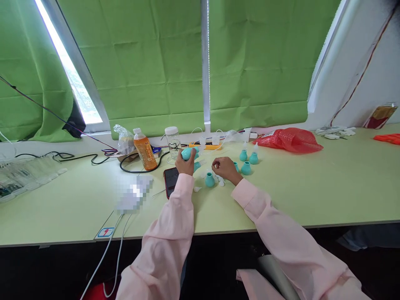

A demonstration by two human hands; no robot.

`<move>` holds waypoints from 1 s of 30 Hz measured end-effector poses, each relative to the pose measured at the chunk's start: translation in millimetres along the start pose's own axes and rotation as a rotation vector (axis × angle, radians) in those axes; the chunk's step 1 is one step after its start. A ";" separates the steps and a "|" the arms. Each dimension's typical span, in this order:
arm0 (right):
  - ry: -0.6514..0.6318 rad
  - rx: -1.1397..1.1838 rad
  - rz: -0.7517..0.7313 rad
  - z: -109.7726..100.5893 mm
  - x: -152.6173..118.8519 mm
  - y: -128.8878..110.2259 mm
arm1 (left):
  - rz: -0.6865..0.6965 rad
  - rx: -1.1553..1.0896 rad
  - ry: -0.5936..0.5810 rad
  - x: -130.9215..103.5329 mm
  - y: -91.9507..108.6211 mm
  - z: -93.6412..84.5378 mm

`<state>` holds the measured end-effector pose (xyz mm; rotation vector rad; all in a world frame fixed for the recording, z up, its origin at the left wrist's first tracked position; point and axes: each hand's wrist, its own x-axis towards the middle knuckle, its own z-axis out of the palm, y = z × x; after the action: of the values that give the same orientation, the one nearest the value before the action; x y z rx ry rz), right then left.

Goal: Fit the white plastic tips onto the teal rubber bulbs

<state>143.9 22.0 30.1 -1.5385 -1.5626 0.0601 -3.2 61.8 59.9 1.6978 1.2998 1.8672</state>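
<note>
My left hand (186,165) is closed around a teal rubber bulb (186,154), held above the table. Just right of it, another teal bulb (196,166) is partly hidden. The fingers of my right hand (227,169) are curled together in a pinch over small white plastic pieces (221,181); whatever lies between them is too small to make out. Between my hands an open-necked teal bulb (209,180) stands upright. To the right of my right hand stand several more teal bulbs (246,168), two at the back bearing pale tips (256,147).
A phone (171,181) lies beside my left wrist. Behind it are an orange drink bottle (145,150) and a clear jar (173,143). A red plastic bag (290,140) lies at the back right. Black cable (125,171) loops at left; white cords (120,233) hang over the front edge.
</note>
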 end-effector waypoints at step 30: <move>0.076 0.592 0.109 1.0 -6.4 -14.9 | -0.231 -0.392 -0.454 -8.1 -3.1 11.3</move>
<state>130.6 14.0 35.0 -1.1344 -1.2478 0.4768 8.0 62.2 51.1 1.5599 0.8420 1.3839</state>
